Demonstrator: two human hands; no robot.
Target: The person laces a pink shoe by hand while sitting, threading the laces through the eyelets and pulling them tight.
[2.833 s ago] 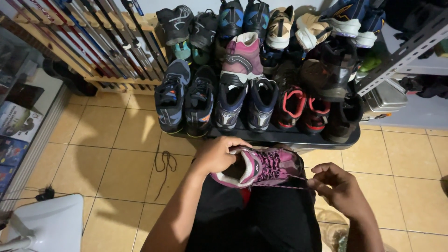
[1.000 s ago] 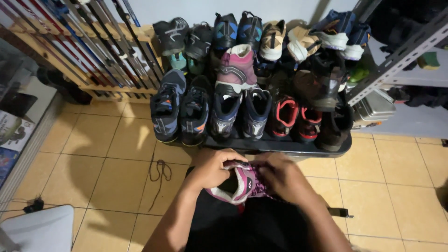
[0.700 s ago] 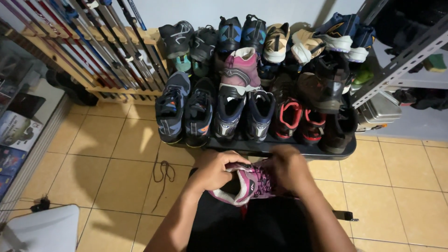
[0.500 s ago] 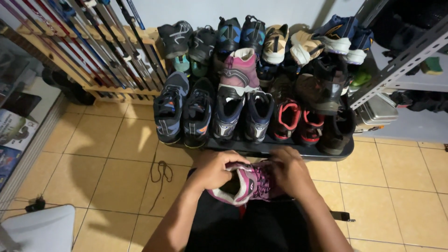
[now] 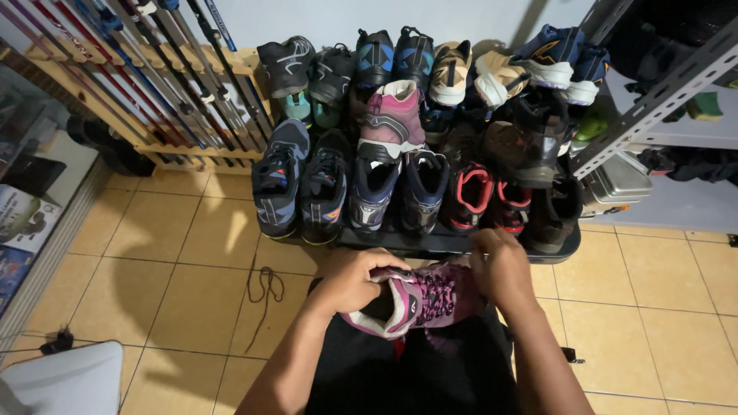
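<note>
We see a magenta hiking shoe (image 5: 419,298) resting on the person's dark-clothed lap, its opening turned toward the left and its toe toward the right; the left hand (image 5: 354,278) grips the shoe's heel collar, thumb over the rim and fingers curled around it; the right hand (image 5: 503,265) lies on the toe end over the purple laces (image 5: 440,296), its fingers bent down onto the shoe, though we cannot tell whether they pinch a lace or merely press on it.

Just beyond the shoe stands a black tray (image 5: 453,244) on the tiled floor (image 5: 177,253), loaded with rows of shoes standing on their toes; among them a matching magenta shoe (image 5: 390,115) sits in the middle row, with dark blue pairs in front of it and red-lined ones to the right.

A loose dark shoelace (image 5: 264,286) lies on the floor left of the lap, apart from both hands; a wooden rack of poles (image 5: 154,84) leans at the upper left; a grey metal shelf (image 5: 653,100) rises at the right; a white object's corner (image 5: 69,380) shows at the lower left.
</note>
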